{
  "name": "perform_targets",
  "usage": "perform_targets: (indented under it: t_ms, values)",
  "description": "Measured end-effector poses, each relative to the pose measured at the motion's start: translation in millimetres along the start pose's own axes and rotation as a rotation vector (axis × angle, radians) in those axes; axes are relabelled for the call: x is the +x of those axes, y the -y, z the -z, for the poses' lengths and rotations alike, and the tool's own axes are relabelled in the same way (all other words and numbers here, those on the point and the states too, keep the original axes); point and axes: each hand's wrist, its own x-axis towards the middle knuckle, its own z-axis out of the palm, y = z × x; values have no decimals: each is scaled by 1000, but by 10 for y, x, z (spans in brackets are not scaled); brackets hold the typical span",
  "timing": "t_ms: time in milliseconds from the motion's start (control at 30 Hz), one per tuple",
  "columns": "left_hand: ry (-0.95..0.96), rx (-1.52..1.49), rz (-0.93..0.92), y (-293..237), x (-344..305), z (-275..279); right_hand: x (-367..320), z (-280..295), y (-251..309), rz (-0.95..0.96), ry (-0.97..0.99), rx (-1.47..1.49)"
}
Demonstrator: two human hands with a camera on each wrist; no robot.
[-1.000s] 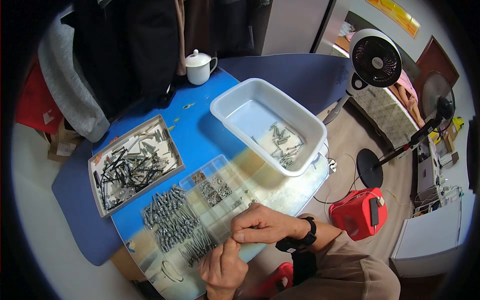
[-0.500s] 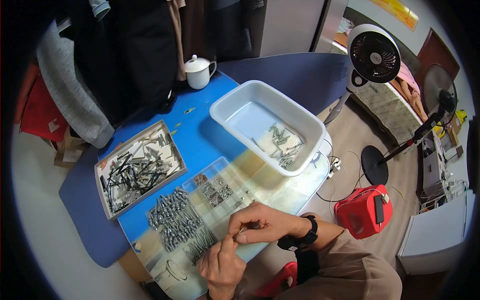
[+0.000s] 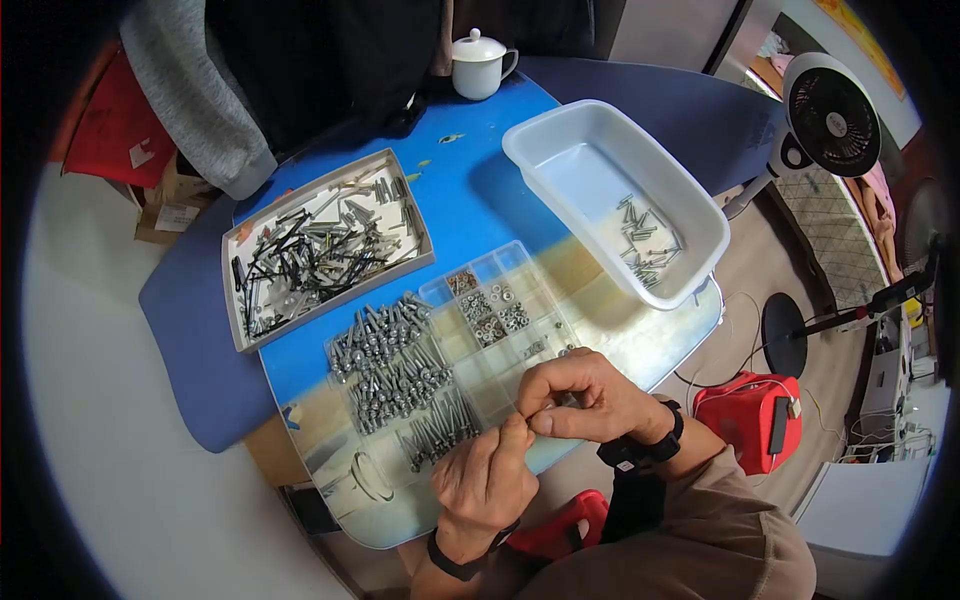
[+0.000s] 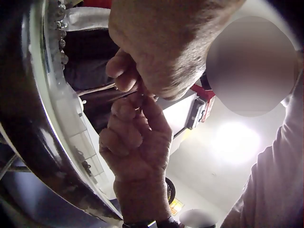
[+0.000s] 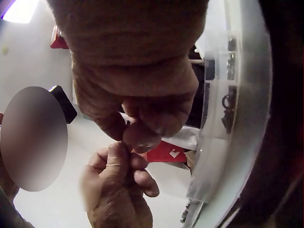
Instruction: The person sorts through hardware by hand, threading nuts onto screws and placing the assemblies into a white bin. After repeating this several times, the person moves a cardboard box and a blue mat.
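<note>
In the head view my left hand (image 3: 487, 485) and right hand (image 3: 585, 395) meet at the fingertips over the near edge of the table. Between them they pinch a small, thin metal piece, mostly covered by the fingers; I cannot tell its exact kind. Both wrist views show the two hands tip to tip, with thumbs and forefingers bent together. Just beyond lies a clear plastic compartment box (image 3: 490, 375). Its left part is full of bolts (image 3: 390, 350), and its far cells hold small nuts and washers (image 3: 515, 318).
A shallow cardboard tray (image 3: 340, 297) of mixed screws stands on the left of the blue table (image 3: 470, 200). At the back right is a white basin (image 3: 560, 190) with some loose screws (image 3: 645, 245). A lidded white mug (image 3: 478, 72) sits at the far edge.
The head view has turned, so the table and its things sit further right and higher. Half a second ago a thin metal tip showed at the right fingers; now it is hidden. The hands stay together.
</note>
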Motion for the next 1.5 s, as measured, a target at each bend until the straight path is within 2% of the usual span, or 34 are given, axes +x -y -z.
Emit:
perform_targets:
  t_ms: [100,167,200,267,367,567,600,667,800,867,1000,1067,1100,1200,1267,1300,1367,1500]
  values:
    - [16,-4,0,-5,-11,-4,7,25,-30,-27,61,-28]
    - [6,-6,-2,-1,-8,-5,24,24,78,-183,66,102]
    - [-4,-8,-7,1,-5,-5,29,11,91,-184,66,104]
    - [-3,-10,-10,2,-5,-5,38,-25,100,-25,0,191]
    - [-3,-12,-12,-3,-4,-12,16,-15,24,34,12,82]
    - [4,-7,-15,-8,5,-24,3,32,74,-169,86,121]
    - [-8,-14,-11,-7,4,-27,9,20,79,-169,86,121]
    - [-1,-9,-16,-3,-2,-20,22,-11,80,-38,24,137]
    - [8,-13,-17,-6,-9,-30,3,1,31,21,8,79]
    - [7,-5,-22,-12,-1,-30,-7,47,14,-77,97,58]
    - [14,15,-11,-7,0,-20,7,13,67,-199,83,140]
    - [17,18,-15,-14,26,-7,12,-4,1,22,41,93]
    - [20,19,-19,-18,35,-4,10,6,-22,21,42,93]
    - [13,11,-18,-15,17,-17,-9,62,-27,-12,94,7]
    - [0,5,-17,-14,17,-28,6,99,44,-242,189,78]
    - [-13,-1,-16,-13,18,-31,8,74,56,-241,189,78]
    - [1,-1,-14,-8,16,-12,15,-13,63,-81,69,108]
    - [6,2,-26,-3,15,-11,24,-46,51,20,2,144]
